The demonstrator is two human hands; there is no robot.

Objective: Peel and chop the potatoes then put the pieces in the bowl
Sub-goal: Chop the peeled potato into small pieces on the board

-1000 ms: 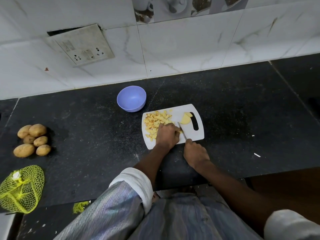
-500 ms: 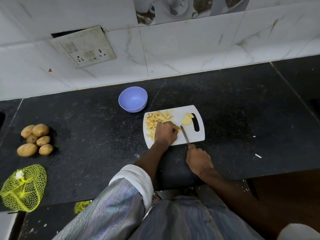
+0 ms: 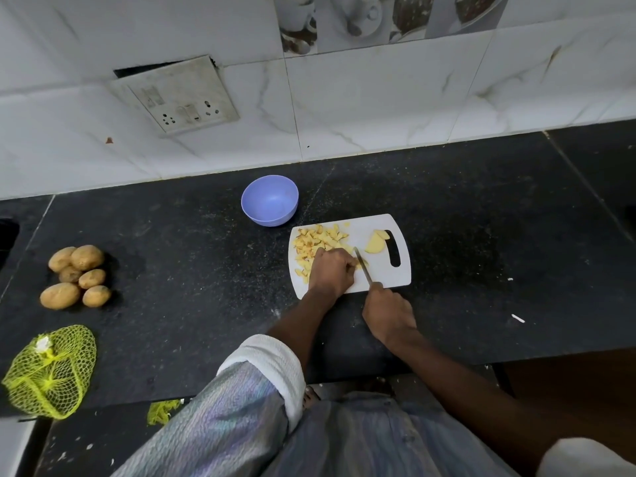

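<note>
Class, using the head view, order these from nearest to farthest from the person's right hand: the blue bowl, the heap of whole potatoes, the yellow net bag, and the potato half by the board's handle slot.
From the right hand:
1. Potato half, just beyond it on the cutting board.
2. Blue bowl, farther back and to the left.
3. Whole potatoes, far left on the counter.
4. Net bag, at the far left front edge.

Left hand (image 3: 331, 270) curled palm-down; right hand (image 3: 389, 313) closed in grip.

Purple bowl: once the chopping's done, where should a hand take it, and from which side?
Take the bowl by its near rim, coming from above. It sits upright and open beside the cutting board, nothing visible inside; the rounded wall offers less purchase than the thin rim.
</note>
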